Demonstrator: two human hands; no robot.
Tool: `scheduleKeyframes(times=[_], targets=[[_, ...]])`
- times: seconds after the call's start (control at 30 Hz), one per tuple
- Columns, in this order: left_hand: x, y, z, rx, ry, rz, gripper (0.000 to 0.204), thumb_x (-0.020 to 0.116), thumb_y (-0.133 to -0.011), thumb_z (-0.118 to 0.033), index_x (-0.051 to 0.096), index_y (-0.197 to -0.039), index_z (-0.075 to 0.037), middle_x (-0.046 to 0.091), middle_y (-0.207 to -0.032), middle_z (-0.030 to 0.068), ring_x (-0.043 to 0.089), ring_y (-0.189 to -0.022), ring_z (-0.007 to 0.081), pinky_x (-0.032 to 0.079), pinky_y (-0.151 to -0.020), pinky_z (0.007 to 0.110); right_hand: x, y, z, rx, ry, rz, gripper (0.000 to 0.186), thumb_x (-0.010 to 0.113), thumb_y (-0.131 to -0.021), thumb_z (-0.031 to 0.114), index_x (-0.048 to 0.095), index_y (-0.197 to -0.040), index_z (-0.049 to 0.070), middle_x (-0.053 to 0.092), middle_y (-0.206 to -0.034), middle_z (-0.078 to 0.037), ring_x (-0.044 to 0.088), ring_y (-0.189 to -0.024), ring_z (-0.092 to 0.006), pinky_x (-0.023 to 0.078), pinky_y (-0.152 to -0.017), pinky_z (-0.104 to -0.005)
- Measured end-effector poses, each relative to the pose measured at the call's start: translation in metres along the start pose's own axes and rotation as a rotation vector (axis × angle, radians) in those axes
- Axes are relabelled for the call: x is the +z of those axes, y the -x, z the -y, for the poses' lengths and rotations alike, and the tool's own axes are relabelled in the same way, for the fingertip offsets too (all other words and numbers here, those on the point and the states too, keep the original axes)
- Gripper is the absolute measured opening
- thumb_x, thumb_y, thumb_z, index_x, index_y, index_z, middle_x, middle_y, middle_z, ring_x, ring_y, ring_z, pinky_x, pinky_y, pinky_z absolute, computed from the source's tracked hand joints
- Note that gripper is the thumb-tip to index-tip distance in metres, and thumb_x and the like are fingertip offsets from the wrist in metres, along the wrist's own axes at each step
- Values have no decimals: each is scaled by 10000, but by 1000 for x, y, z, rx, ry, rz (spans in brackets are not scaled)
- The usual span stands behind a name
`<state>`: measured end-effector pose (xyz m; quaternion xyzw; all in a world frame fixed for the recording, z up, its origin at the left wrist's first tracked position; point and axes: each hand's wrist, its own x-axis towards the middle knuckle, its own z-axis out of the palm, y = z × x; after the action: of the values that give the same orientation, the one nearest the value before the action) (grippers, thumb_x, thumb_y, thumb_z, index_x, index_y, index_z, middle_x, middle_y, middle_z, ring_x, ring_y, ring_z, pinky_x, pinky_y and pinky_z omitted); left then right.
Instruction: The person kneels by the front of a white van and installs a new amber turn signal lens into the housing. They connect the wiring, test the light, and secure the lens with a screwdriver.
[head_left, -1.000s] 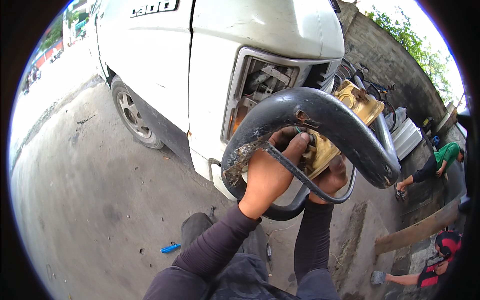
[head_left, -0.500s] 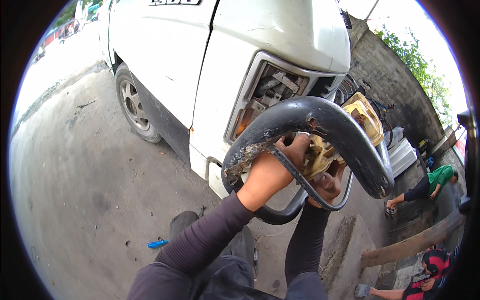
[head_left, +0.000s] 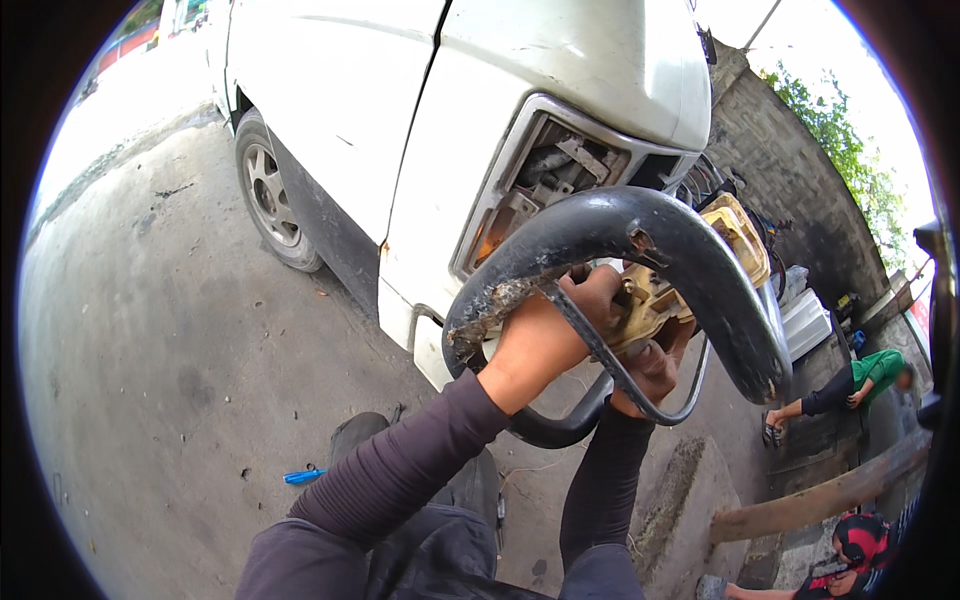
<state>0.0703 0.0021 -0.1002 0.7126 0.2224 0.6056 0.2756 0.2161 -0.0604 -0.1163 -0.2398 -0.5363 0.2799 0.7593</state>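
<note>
A yellowed headlight housing is partly visible behind the thick black bull bar at the van's front corner. My left hand reaches through the bar, its fingers closed on the housing's back. Below it, my right hand grips the lower side of the same housing, behind the bar's thin inner hoop. Both hands' fingertips are partly hidden. Above the bar, the headlight opening in the white van is bare, with metal brackets and an orange lamp showing inside.
The bull bar is chipped and rusted, and surrounds my forearms. A blue-handled tool lies on the concrete by my left knee. At right, a person in green and another in red and black are near a wooden beam.
My view has shifted slightly. Both hands stay on the headlight housing, which appears a little turned behind the bar.
</note>
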Motion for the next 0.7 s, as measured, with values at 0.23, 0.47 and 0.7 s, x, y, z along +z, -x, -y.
scheduleKeyframes(times=[0.23, 0.47, 0.7], targets=[[-12, 1, -16, -94, -43, 100, 259, 645, -1022, -196, 738, -1063, 42, 752, -927, 146, 733, -842, 178, 571, -768, 326, 11, -9, 4, 39, -136, 64, 762, 905, -781, 166, 549, -1433, -7, 658, -1356, -162, 659, -1246, -330, 538, -1099, -472], [-18, -5, -24, -393, 301, 137, 343, 698, -1006, -270, 735, -1093, 59, 754, -940, 132, 709, -823, 148, 561, -753, 303, 7, -12, 3, 26, -177, 63, 690, 850, -831, 240, 574, -1408, -20, 671, -1318, -181, 677, -1205, -350, 555, -1074, -478], [-15, -2, -22, -282, 285, 88, 305, 712, -1004, -239, 747, -1088, 53, 773, -930, 124, 706, -788, 135, 556, -715, 290, -12, -16, -8, 21, -162, -7, 647, 800, -865, 262, 583, -1400, -30, 680, -1299, -185, 696, -1169, -334, 569, -1048, -494]])
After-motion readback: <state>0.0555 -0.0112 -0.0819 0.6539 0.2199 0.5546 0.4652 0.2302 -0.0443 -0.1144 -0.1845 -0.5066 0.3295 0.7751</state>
